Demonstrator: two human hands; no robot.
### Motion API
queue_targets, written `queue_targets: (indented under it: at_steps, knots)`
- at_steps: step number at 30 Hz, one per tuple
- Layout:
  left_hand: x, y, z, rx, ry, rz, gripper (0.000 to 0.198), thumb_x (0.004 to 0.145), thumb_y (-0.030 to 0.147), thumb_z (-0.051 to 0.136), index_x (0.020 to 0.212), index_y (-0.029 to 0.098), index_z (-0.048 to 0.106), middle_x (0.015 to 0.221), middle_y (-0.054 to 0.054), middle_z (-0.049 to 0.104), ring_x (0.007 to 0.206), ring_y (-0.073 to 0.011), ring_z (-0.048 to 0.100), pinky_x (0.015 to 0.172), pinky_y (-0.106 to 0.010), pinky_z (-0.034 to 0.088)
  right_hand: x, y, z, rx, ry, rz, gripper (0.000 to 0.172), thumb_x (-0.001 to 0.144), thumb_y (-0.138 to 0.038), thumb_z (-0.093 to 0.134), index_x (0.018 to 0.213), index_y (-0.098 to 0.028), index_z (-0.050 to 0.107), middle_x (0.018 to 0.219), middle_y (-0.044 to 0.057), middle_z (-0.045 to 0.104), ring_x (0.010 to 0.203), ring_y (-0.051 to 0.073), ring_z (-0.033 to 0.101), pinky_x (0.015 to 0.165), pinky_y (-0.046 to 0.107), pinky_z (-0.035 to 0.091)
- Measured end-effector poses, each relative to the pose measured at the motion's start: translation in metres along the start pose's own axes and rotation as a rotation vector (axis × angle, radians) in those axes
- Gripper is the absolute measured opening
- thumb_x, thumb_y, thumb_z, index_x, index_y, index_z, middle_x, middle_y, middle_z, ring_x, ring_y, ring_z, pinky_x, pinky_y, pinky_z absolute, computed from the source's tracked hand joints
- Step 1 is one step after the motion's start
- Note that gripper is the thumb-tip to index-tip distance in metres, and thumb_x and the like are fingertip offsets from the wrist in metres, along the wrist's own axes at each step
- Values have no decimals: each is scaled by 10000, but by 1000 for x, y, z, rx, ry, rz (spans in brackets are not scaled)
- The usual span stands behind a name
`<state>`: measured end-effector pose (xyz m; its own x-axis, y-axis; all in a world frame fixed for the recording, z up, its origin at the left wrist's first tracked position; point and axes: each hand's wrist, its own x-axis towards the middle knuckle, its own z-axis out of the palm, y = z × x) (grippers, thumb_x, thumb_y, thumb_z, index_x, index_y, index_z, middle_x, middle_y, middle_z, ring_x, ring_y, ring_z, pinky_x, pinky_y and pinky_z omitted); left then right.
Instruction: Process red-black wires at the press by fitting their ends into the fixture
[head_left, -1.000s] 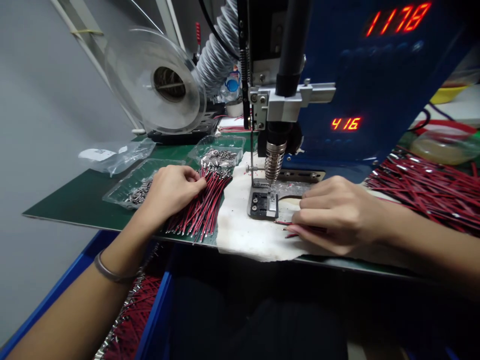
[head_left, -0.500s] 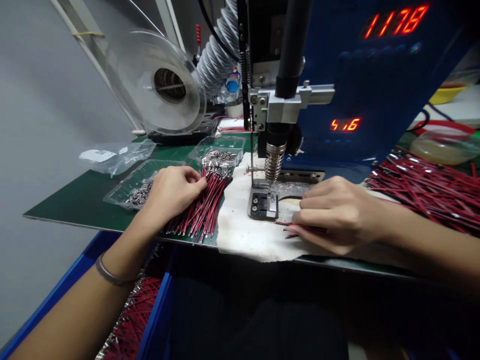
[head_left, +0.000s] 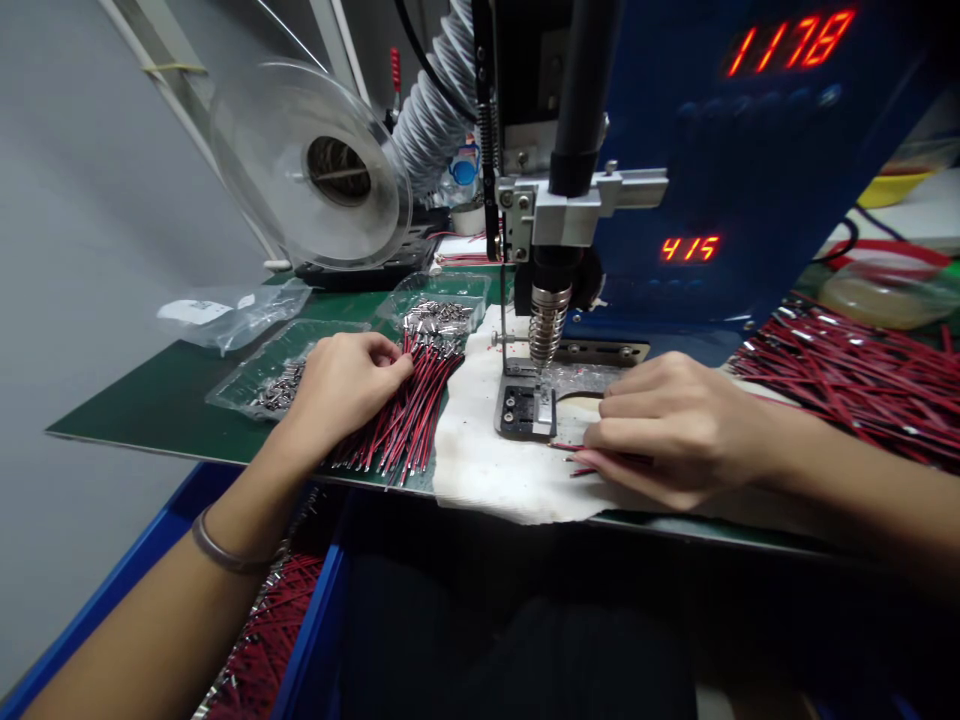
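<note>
My left hand (head_left: 349, 385) rests at the bundle of red and black wires (head_left: 412, 415), thumb and fingers closed at its upper left edge. Whether a single wire is pinched there is hidden. Silvery metal ends show at the top of the bundle. On the right, my right hand (head_left: 675, 430) is closed round a few red and black wires (head_left: 581, 462), their tips pointing left. These tips lie just in front of the small metal fixture (head_left: 529, 405), under the machine's spring-wrapped tip (head_left: 549, 325).
Clear plastic trays of small metal parts (head_left: 281, 385) stand left. A white cloth (head_left: 487, 460) covers the table's front edge. More wires (head_left: 847, 375) are heaped at right, others fill a blue bin (head_left: 315, 630) below. The blue machine (head_left: 697, 170) rises behind, near a clear reel (head_left: 262, 170).
Both hands and the wires stay where they were. Only the lower red display on the machine has changed its reading, and the view has shifted very slightly.
</note>
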<state>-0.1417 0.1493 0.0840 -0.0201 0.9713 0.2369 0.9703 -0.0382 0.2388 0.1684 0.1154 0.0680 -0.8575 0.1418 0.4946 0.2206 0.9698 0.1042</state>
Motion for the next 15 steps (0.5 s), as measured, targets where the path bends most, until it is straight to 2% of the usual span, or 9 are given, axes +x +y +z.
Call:
queue_targets:
  at_steps: [9, 15]
  knots:
    - [-1, -4, 4, 30, 18, 11, 319, 801, 425, 576, 859, 188, 781, 827, -103, 763, 809, -306, 697, 789, -389, 506, 0, 0, -2, 7, 26, -5, 213, 952, -145, 567, 745, -189, 552, 566, -26, 464, 506, 135, 348, 520, 352, 222]
    - [1, -3, 7, 73, 67, 39, 298, 851, 434, 589, 844, 210, 786, 838, -109, 764, 840, -313, 703, 806, -402, 513, -1, 1, -4, -15, 34, -1, 257, 964, -147, 554, 714, -197, 520, 556, -28, 465, 496, 132, 351, 518, 351, 227]
